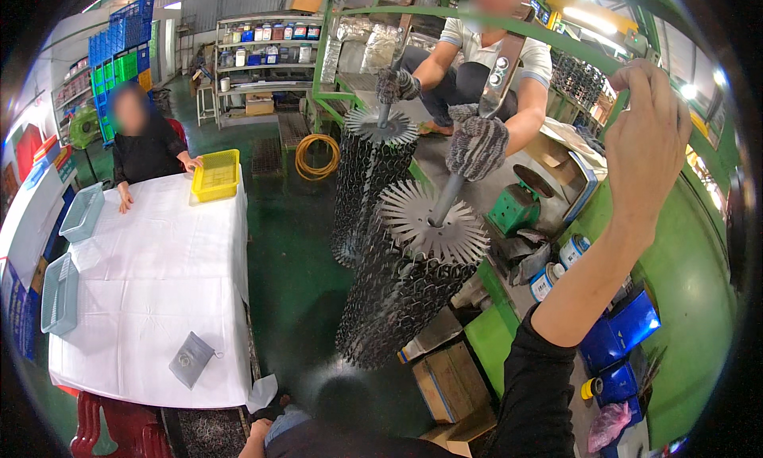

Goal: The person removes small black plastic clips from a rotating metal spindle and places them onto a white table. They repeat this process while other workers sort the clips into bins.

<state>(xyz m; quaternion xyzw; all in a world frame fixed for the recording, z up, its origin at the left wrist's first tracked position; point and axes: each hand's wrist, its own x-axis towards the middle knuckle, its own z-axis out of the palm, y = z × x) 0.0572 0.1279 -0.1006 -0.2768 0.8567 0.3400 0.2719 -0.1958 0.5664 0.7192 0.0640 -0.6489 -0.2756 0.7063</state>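
Observation:
My right hand (653,136) is raised at the upper right beside a green metal frame (675,76). Its fingers are bent and closed; what they hold, if anything, is hidden. Low at the bottom edge, my left hand (256,438) shows only in part, near my blue-clad leg, with its fingers not clear. Ahead of me hang two tall bundles of dark, chain-like parts (413,299), each topped by a slotted round metal disc (435,219) on a central rod. A co-worker's gloved hands (477,144) grip these rods below metal hanger bars.
A white-covered table (159,299) stands left, with a grey pouch (193,359), pale blue baskets (60,295) and a yellow basket (216,176). Another person sits behind it. On the right are a green scale (513,210), paint cans (547,281) and cardboard boxes (449,382).

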